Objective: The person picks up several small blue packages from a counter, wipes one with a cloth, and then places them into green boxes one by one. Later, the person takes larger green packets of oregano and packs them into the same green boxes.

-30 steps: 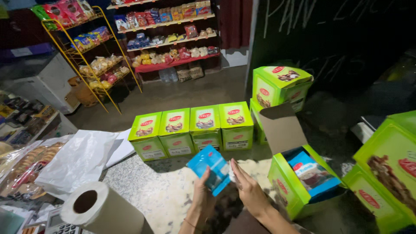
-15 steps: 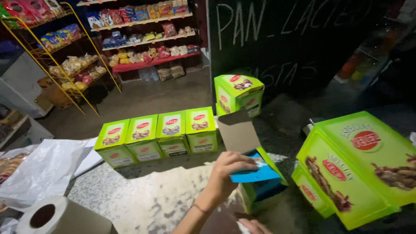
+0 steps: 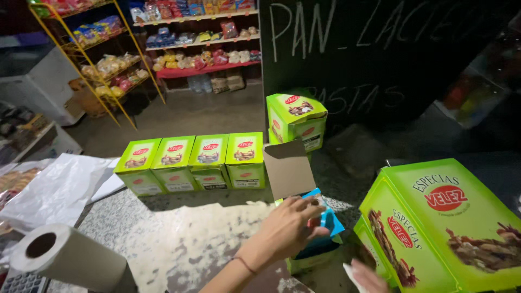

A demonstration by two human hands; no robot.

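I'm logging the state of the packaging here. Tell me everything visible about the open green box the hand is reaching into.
The open green box is a small lime-green carton, seemingly cardboard, standing upright on the speckled stone counter. Its lid flap stands raised, showing a plain brown inside. Blue packets sit in the opening. The left hand rests over the top, fingers on the packets. A larger green box stands close on its right; whether they touch is unclear.

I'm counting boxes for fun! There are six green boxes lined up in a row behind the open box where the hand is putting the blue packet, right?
Not quite. The head view shows four green boxes in the row, not six. The left hand does press a blue packet into the open box.
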